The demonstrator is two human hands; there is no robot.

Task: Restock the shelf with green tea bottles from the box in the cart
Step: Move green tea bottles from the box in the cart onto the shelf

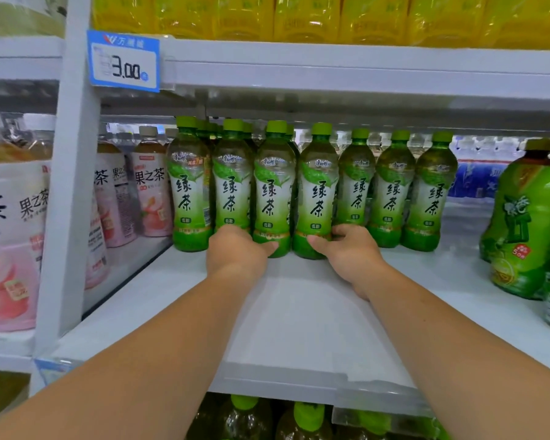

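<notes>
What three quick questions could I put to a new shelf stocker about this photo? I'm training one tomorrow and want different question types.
1. True or false: both hands rest at the bases of green tea bottles in the front row.
2. Which drinks stand directly left of the green tea row? A) blue-labelled water B) pink peach tea bottles C) yellow drinks
3. Fill in: the price tag on the upright reads ____.

Key:
1. True: the left hand and right hand are both down at the bottle bases, on the white shelf.
2. B: the pink peach tea bottles.
3. 3.00, on the blue price tag.
</notes>
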